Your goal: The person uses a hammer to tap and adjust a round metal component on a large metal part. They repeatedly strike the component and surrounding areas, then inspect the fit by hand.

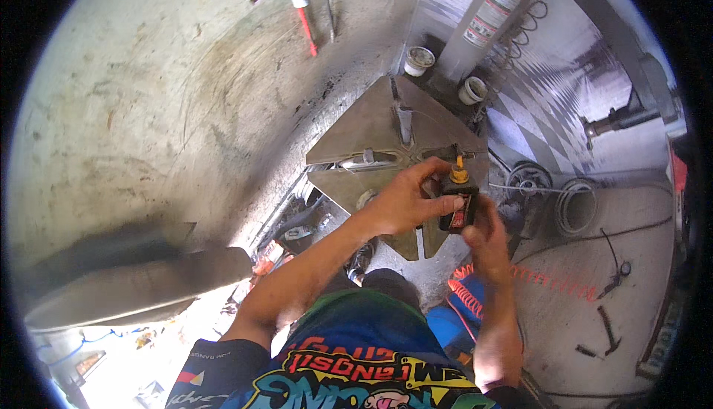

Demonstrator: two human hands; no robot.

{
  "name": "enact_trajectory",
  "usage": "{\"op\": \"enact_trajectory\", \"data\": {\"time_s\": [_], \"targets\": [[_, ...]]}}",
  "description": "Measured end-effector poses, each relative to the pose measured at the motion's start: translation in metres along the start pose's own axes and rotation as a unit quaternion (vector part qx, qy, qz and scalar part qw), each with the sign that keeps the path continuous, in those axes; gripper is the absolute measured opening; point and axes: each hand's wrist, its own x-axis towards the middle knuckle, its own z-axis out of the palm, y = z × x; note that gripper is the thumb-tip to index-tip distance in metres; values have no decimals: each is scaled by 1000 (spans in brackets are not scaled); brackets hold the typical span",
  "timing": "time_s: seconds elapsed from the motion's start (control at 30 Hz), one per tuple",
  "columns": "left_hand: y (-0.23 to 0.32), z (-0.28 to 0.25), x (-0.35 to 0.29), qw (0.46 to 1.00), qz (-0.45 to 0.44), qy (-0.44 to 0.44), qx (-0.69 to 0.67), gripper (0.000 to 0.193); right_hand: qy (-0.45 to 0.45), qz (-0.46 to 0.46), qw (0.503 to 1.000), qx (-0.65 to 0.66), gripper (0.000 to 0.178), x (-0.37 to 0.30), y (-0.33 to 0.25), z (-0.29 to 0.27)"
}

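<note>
A small black bottle [455,216] with a red-marked label and a yellow spout cap [459,174] is upright in front of me. My left hand [411,199] grips it from the left, the thumb across its front and the fingers curled behind near the cap. Against the bottle's lower right side, my right hand [488,239] has its fingers bent around the edge, slightly blurred. Beneath both hands lies a worn metal turntable [353,124] with slots and clamp jaws [368,158], apparently part of a tyre changer.
Two white tubs [419,60] [472,91] stand beyond the turntable near a grey post [486,19]. Coiled hoses [576,207] and a hammer-like tool [610,331] lie on the right-hand floor. A red coiled air hose [549,281] stretches there. A dark padded arm [141,290] juts in at left.
</note>
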Motion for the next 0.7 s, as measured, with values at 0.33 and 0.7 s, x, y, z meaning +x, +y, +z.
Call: {"op": "enact_trajectory", "data": {"time_s": [0.33,0.7], "targets": [[136,-237,-92,590,236,448,628,58,52,18,957,-284,45,85,17,-80],[187,-330,-136,267,249,531,764,72,-8,-53,913,-404,43,156,65,-105]]}}
